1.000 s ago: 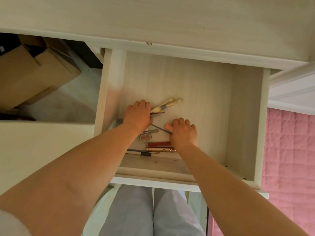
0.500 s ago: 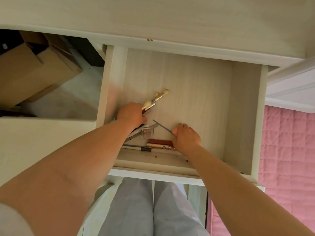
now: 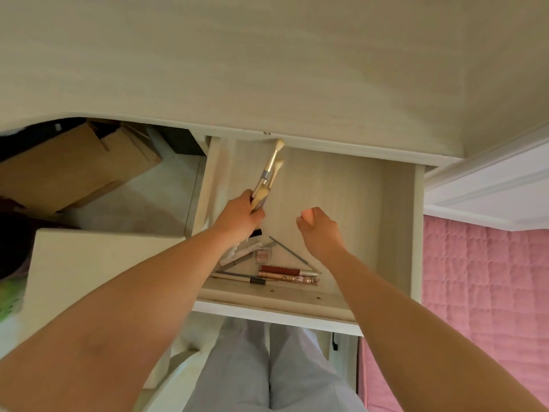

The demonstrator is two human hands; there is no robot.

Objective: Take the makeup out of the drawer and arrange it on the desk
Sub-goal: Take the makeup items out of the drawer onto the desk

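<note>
While your left hand [image 3: 237, 217] gripped a bundle of brushes [image 3: 269, 176] lifted toward 12 o'clock for the desk [image 3: 267, 63], your right hand [image 3: 319, 230] pinched something pink; remaining makeup [image 3: 279, 270] lay at the drawer [image 3: 398, 233] front, 6 o'clock.

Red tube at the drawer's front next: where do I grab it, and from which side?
Pinch the red tube across its middle, coming straight down from above with the right hand. It lies flat, with a gold tube tight against its near side, so sideways entry looks blocked; fingers probably fit best over the top.
</note>
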